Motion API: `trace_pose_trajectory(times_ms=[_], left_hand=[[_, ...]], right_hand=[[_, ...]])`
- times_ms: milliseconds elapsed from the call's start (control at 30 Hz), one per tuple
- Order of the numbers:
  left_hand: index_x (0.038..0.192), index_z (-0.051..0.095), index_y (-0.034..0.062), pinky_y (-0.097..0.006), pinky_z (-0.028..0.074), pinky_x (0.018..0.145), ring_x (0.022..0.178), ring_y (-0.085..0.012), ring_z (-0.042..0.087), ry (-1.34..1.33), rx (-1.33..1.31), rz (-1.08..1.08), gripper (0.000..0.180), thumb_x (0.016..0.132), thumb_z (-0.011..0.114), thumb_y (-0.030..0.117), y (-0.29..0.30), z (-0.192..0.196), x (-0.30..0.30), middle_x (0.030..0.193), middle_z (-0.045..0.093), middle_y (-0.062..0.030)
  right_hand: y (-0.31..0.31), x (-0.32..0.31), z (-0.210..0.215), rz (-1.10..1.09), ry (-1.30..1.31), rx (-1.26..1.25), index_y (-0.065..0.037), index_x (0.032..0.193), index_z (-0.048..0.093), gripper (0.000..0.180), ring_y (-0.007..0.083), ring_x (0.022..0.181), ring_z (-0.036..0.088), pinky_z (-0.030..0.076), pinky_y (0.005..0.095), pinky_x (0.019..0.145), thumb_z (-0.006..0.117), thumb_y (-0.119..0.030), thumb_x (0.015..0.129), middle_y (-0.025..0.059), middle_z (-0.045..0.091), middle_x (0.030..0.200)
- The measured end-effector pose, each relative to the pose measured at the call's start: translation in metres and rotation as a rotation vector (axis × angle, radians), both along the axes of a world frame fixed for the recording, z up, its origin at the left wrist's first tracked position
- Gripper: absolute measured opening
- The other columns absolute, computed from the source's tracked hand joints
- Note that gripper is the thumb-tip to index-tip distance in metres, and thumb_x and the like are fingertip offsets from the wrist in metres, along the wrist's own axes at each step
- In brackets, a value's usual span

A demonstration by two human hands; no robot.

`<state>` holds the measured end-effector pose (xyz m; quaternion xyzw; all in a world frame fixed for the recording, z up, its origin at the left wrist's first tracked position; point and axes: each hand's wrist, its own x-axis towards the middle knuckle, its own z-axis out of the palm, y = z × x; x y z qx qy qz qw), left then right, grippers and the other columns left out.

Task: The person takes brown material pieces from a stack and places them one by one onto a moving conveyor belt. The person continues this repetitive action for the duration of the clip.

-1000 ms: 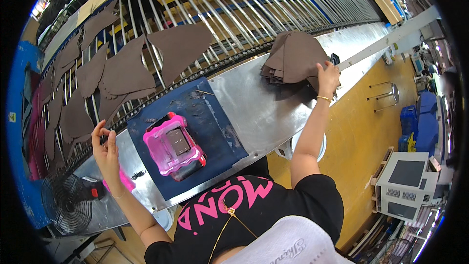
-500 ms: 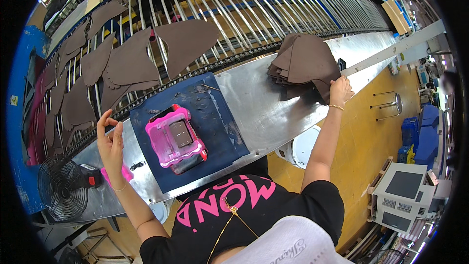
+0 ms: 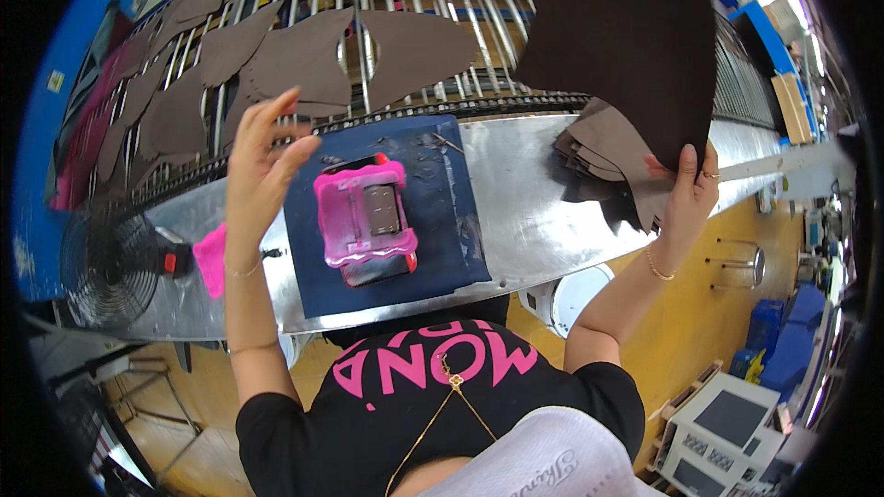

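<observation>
My right hand (image 3: 686, 191) pinches the near edge of a large dark brown cut piece (image 3: 626, 46), which stands up in front of it. Under the raised piece, a stack of similar brown pieces (image 3: 594, 152) lies on the metal table, partly hidden by it. My left hand (image 3: 267, 156) is raised over the table near the roller rack, fingers apart, holding nothing. Between the hands, a pink scallop-edged tray (image 3: 345, 212) with a small brown block (image 3: 382, 209) in it rests on a dark blue mat (image 3: 424, 267).
Metal rods form a roller rack (image 3: 414, 0) along the far side, with several brown pieces (image 3: 299, 55) spread over it. A black fan (image 3: 106, 267) and a pink cloth (image 3: 212, 260) are at the left. A white bucket (image 3: 575, 294) and a stool (image 3: 741, 264) stand beyond the near edge.
My right hand has lifted one brown piece off the stack, tilting it up. My left hand has moved up and right, nearer the rack pieces. The view has shifted.
</observation>
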<state>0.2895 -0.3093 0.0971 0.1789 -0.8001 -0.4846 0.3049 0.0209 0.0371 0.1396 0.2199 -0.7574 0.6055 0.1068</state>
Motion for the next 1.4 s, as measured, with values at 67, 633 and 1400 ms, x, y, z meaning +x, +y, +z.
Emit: trace_pose_trajectory(times_ms=[67,633,1400], left_hand=[[0.138,0.037,0.0069,-0.027,0.051,0.078,0.107,-0.0172,0.056,0.052,-0.153,-0.045,0.063,0.082,0.066,0.009,0.01,0.009,-0.015,0.136,0.037,-0.0102],[0.109,0.06,-0.0011,-0.02,0.053,0.057,0.075,-0.0055,0.058,0.05,0.012,0.459,0.022,0.089,0.06,0.007,-0.029,0.04,0.148,0.09,0.061,-0.0028],[0.077,0.066,0.0082,-0.034,0.045,0.064,0.079,-0.021,0.054,-0.258,-0.534,-0.354,0.01,0.07,0.072,0.012,0.051,0.012,-0.019,0.078,0.052,-0.0028]], right_hand=[[-0.033,0.017,-0.008,0.106,0.002,-0.157,0.003,0.116,0.05,0.03,0.0209,0.062,0.066,0.056,0.0274,0.055,0.052,-0.018,0.095,0.0131,0.062,0.092],[-0.18,0.131,-0.081,0.87,0.352,0.162,-0.006,0.074,0.064,0.013,0.0214,0.056,0.048,0.04,0.0327,0.072,0.075,-0.012,0.072,0.0033,0.058,0.063],[0.036,0.027,-0.067,0.395,0.068,0.491,0.003,0.072,0.062,0.016,0.0092,0.055,0.042,0.035,0.0227,0.052,0.075,-0.005,0.073,0.0033,0.053,0.06]])
